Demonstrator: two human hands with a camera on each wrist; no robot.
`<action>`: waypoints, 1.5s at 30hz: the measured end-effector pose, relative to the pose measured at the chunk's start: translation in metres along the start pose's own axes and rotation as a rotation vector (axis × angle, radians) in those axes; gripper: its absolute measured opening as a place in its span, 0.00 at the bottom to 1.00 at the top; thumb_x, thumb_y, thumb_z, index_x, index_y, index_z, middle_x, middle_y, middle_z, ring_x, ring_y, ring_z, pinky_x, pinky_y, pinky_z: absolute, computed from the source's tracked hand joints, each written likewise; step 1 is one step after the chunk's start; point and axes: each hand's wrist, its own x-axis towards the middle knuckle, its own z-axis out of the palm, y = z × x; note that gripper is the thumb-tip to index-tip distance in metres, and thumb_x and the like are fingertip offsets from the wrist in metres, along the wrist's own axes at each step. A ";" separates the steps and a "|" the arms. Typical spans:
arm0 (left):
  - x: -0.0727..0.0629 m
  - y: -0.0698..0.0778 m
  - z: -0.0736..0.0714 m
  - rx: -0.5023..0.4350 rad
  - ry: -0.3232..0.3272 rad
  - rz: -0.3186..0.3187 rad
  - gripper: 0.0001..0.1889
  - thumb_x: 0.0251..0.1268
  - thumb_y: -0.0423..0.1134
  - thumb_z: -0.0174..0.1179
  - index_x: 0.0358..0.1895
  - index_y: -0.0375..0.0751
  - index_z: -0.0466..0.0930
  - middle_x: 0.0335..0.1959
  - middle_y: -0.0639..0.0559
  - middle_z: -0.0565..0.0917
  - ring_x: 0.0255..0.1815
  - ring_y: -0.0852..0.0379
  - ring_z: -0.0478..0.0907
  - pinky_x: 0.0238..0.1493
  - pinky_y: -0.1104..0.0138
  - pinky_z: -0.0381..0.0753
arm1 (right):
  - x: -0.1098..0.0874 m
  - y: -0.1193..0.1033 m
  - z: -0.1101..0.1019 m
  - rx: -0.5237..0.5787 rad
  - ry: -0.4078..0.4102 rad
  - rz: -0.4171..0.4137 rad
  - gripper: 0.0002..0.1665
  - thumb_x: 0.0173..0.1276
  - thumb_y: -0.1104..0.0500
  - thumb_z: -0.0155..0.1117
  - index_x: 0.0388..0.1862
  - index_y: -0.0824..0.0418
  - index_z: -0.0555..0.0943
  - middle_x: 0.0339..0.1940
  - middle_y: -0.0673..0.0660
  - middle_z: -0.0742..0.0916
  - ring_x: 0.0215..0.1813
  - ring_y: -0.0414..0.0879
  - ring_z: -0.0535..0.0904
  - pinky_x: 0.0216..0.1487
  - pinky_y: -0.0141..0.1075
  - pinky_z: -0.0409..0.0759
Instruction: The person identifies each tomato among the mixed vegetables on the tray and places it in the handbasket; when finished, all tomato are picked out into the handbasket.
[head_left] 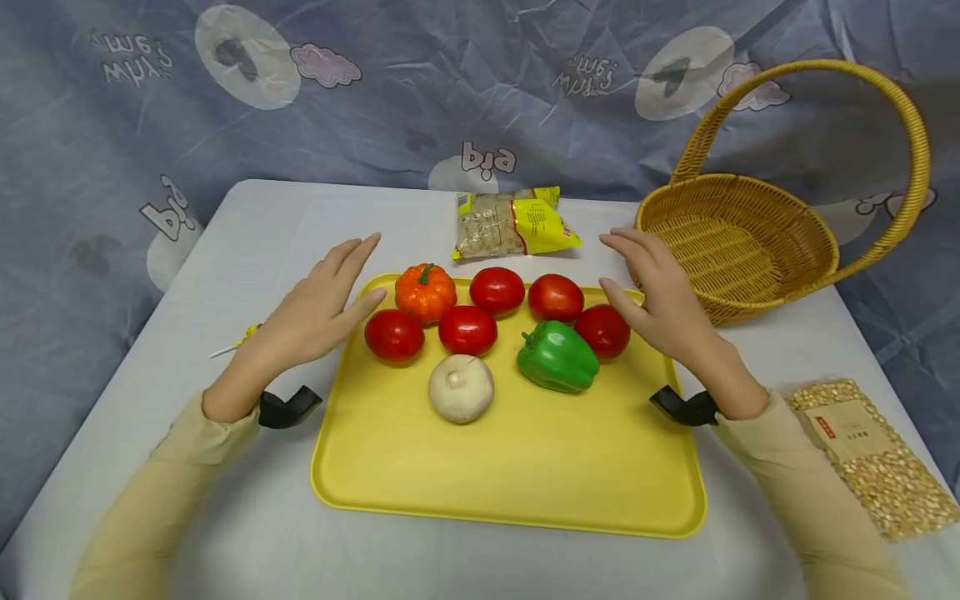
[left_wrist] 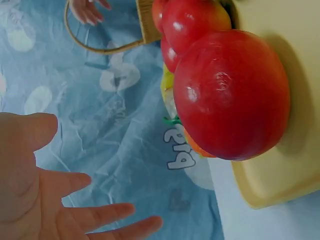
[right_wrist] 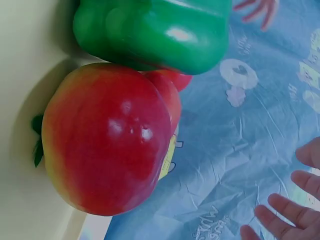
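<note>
My left hand (head_left: pixel 311 312) hovers over the left edge of a yellow tray (head_left: pixel 495 475), fingers extended, holding nothing. Nearest to it lies a red tomato (head_left: pixel 394 337), large in the left wrist view. Over the tray's right edge my right hand (head_left: pixel 660 296) is held with straight fingers, close to another tomato (head_left: pixel 602 332). Between the hands, the tray bears a small orange pumpkin (head_left: pixel 425 293), several more tomatoes (head_left: pixel 467 331), a green bell pepper (head_left: pixel 558 357) and a pale round mushroom (head_left: pixel 461 388). In the right wrist view the pepper (right_wrist: pixel 150 35) overlaps the tomato (right_wrist: pixel 107 140).
A wicker basket (head_left: pixel 738 237) with a tall handle stands at the back right. Behind the tray lies a yellow and clear food bag (head_left: pixel 513 223). A packet of yellow kernels (head_left: pixel 873 454) lies at the right, and a wrapped lollipop (head_left: pixel 243 337) by the left wrist.
</note>
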 end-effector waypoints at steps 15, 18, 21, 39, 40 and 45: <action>-0.014 -0.050 0.014 -0.328 -0.052 -0.110 0.32 0.74 0.51 0.41 0.75 0.45 0.44 0.63 0.34 0.67 0.60 0.38 0.68 0.59 0.43 0.67 | -0.022 0.014 -0.005 0.132 0.203 0.028 0.30 0.51 0.80 0.63 0.55 0.67 0.76 0.50 0.65 0.81 0.51 0.30 0.73 0.53 0.16 0.66; -0.011 -0.060 0.020 -0.322 -0.137 -0.136 0.34 0.73 0.48 0.44 0.75 0.43 0.40 0.58 0.33 0.71 0.54 0.40 0.74 0.54 0.47 0.72 | -0.028 0.018 -0.006 0.153 0.191 0.068 0.32 0.52 0.80 0.62 0.58 0.66 0.75 0.50 0.65 0.80 0.53 0.23 0.71 0.52 0.16 0.68; -0.006 -0.071 0.028 -0.336 -0.212 -0.155 0.36 0.72 0.45 0.47 0.75 0.43 0.40 0.52 0.35 0.76 0.45 0.47 0.79 0.48 0.56 0.75 | -0.033 0.022 -0.005 0.157 0.178 0.092 0.33 0.54 0.79 0.61 0.60 0.65 0.73 0.51 0.65 0.79 0.52 0.21 0.71 0.51 0.16 0.70; 0.005 -0.093 0.060 -0.433 -0.175 -0.039 0.33 0.58 0.32 0.62 0.68 0.33 0.60 0.36 0.40 0.72 0.25 0.65 0.68 0.30 0.75 0.69 | -0.044 0.044 -0.001 0.222 -0.083 0.174 0.33 0.60 0.72 0.62 0.65 0.58 0.71 0.57 0.57 0.77 0.54 0.21 0.69 0.49 0.16 0.71; 0.004 -0.094 0.061 -0.437 -0.171 -0.044 0.33 0.58 0.32 0.62 0.67 0.33 0.61 0.36 0.40 0.72 0.25 0.65 0.67 0.30 0.75 0.69 | -0.044 0.046 -0.001 0.223 -0.121 0.187 0.33 0.60 0.70 0.63 0.65 0.57 0.70 0.57 0.57 0.77 0.54 0.23 0.69 0.49 0.17 0.72; 0.005 -0.096 0.064 -0.473 -0.162 -0.060 0.33 0.58 0.31 0.62 0.67 0.33 0.61 0.36 0.40 0.71 0.24 0.65 0.66 0.28 0.75 0.67 | -0.048 0.051 0.000 0.268 -0.267 0.251 0.34 0.61 0.65 0.65 0.67 0.57 0.68 0.59 0.58 0.76 0.56 0.35 0.72 0.50 0.21 0.75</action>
